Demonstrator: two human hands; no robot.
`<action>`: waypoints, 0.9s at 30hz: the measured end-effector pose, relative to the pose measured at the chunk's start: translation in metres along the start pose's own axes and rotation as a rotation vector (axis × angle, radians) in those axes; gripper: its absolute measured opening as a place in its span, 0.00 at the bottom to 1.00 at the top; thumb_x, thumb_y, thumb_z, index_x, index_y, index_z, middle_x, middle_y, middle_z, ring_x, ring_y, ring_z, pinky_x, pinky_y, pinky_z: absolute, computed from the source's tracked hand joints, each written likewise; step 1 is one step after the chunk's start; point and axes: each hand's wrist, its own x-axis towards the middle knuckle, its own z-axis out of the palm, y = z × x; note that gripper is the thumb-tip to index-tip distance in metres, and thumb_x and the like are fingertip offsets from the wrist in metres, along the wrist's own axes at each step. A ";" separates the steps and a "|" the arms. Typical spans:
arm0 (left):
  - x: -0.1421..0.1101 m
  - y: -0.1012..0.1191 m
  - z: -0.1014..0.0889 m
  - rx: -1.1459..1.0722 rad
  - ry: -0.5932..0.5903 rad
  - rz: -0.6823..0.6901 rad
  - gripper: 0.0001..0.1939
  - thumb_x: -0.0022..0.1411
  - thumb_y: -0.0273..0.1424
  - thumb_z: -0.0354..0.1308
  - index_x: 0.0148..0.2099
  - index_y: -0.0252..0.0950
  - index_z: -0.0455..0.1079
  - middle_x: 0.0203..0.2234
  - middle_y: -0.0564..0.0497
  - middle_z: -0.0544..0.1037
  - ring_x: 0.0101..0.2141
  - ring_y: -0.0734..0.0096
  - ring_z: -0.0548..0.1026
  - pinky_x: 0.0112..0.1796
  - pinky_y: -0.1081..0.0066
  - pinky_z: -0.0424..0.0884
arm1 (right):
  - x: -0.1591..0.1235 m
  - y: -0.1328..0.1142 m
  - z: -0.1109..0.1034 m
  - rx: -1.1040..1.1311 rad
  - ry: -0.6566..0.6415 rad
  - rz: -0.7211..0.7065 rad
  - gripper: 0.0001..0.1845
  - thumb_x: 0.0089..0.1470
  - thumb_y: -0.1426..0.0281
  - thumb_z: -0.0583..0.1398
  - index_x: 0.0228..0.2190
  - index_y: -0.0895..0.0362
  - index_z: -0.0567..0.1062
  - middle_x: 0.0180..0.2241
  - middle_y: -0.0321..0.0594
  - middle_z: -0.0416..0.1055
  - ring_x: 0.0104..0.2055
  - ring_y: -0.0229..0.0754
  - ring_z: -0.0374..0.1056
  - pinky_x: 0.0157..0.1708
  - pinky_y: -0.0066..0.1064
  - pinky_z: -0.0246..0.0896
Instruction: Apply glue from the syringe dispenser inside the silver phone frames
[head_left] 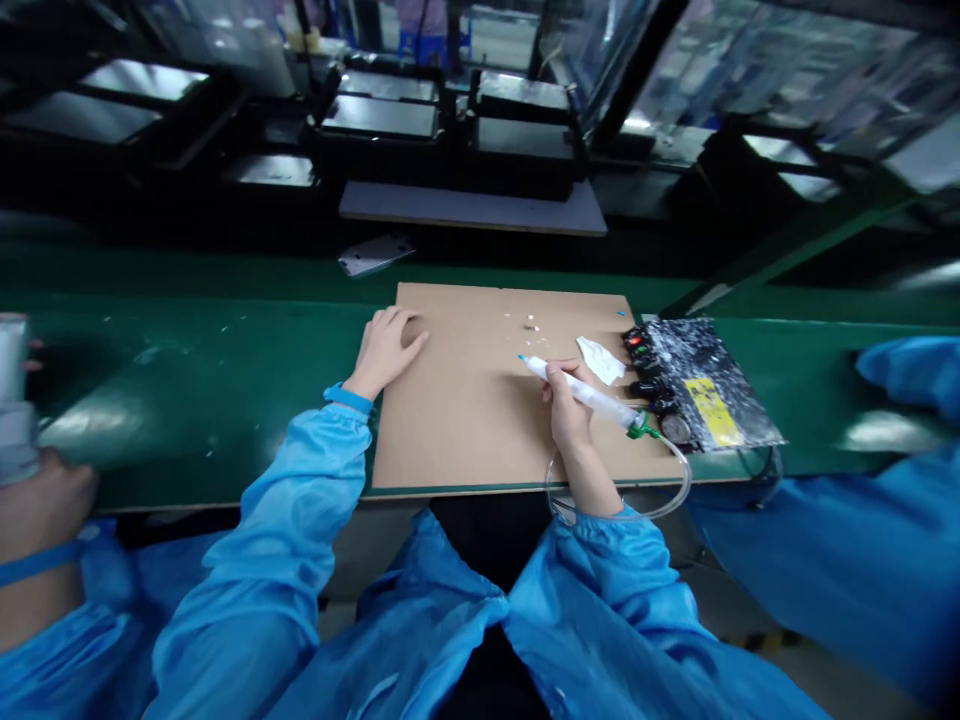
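Note:
In my right hand [568, 405] is a white dispensing syringe [596, 398], gripped like a pen with its blue tip pointing up and left over the cardboard sheet [450, 400]. A green cap joins the syringe's rear to a clear tube [684, 480], which loops under my wrist. My left hand [385, 350] rests at the cardboard's left edge, thumb apart from the fingers, holding nothing. A crumpled white tissue [601, 360] lies just beyond my right hand. Small whitish spots dot the cardboard near its top.
To the right stands a dispenser box [712, 380] with knobs, a gauge and a yellow label. A phone-shaped panel [375, 254] lies behind the cardboard. Dark trays [382, 115] line the back. A co-worker's hand [45, 500] holds a grey-white object at left; another blue sleeve [911, 370] is at right.

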 end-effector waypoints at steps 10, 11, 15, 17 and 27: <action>0.002 -0.001 -0.002 0.062 -0.065 0.005 0.27 0.78 0.49 0.51 0.65 0.36 0.75 0.64 0.35 0.76 0.64 0.38 0.72 0.64 0.44 0.69 | 0.026 0.011 -0.107 -0.494 0.237 -0.224 0.23 0.62 0.51 0.72 0.48 0.55 0.83 0.36 0.38 0.81 0.34 0.43 0.73 0.36 0.32 0.69; 0.002 -0.002 -0.001 0.066 -0.066 0.007 0.28 0.78 0.50 0.51 0.65 0.37 0.75 0.64 0.36 0.77 0.64 0.38 0.72 0.64 0.45 0.69 | 0.026 0.015 -0.110 -0.520 0.232 -0.218 0.23 0.61 0.50 0.72 0.48 0.55 0.83 0.37 0.39 0.82 0.34 0.43 0.73 0.37 0.33 0.69; 0.002 -0.004 0.000 0.072 -0.059 0.003 0.28 0.77 0.51 0.50 0.64 0.38 0.74 0.64 0.37 0.77 0.65 0.38 0.72 0.66 0.45 0.69 | 0.027 0.030 -0.110 -0.598 0.135 -0.257 0.23 0.60 0.51 0.71 0.48 0.54 0.85 0.43 0.45 0.84 0.37 0.46 0.76 0.41 0.37 0.73; 0.003 -0.003 -0.001 0.071 -0.058 0.000 0.28 0.77 0.51 0.50 0.64 0.38 0.74 0.63 0.37 0.77 0.65 0.38 0.72 0.66 0.45 0.69 | 0.028 0.034 -0.109 -0.638 0.096 -0.281 0.21 0.61 0.52 0.70 0.48 0.53 0.85 0.44 0.45 0.83 0.39 0.47 0.76 0.41 0.37 0.73; 0.003 -0.003 -0.001 0.079 -0.073 0.009 0.28 0.77 0.51 0.50 0.64 0.38 0.74 0.64 0.36 0.77 0.66 0.36 0.72 0.67 0.42 0.69 | 0.024 0.033 -0.112 -0.665 0.004 -0.287 0.16 0.59 0.61 0.67 0.47 0.52 0.86 0.43 0.42 0.77 0.36 0.45 0.73 0.37 0.34 0.69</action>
